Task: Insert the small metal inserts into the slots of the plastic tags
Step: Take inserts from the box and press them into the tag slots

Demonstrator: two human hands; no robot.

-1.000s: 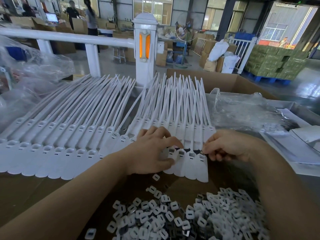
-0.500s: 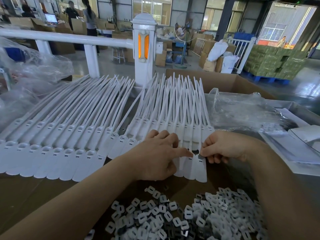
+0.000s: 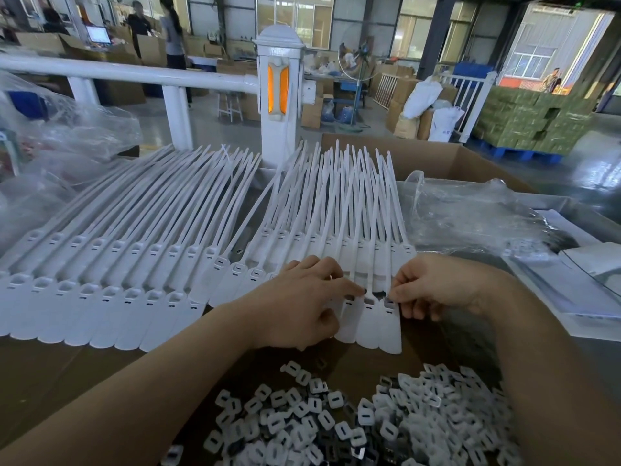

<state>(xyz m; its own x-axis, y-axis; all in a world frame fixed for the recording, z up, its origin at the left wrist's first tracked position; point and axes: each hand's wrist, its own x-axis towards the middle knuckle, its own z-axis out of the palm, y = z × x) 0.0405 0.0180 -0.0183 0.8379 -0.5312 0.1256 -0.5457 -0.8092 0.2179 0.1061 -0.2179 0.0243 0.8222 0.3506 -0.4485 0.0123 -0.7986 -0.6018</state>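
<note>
White plastic tags (image 3: 188,270) fan across the cardboard table (image 3: 50,381), loose metal inserts (image 3: 336,425) heaped nearer; left hand (image 3: 299,307) presses tags flat, forefinger extended; right hand (image 3: 437,287) pinches an insert at the rightmost tag's slot (image 3: 389,301)

A white railing (image 3: 134,74) with an orange-lit post (image 3: 278,92) runs across the far side. A brown cardboard box (image 3: 433,159) stands far right, with crumpled clear plastic bags (image 3: 470,216) near it. Green stacked cartons (image 3: 531,119) sit on a blue pallet (image 3: 524,154) farther right. Two people (image 3: 158,28) stand far left.
</note>
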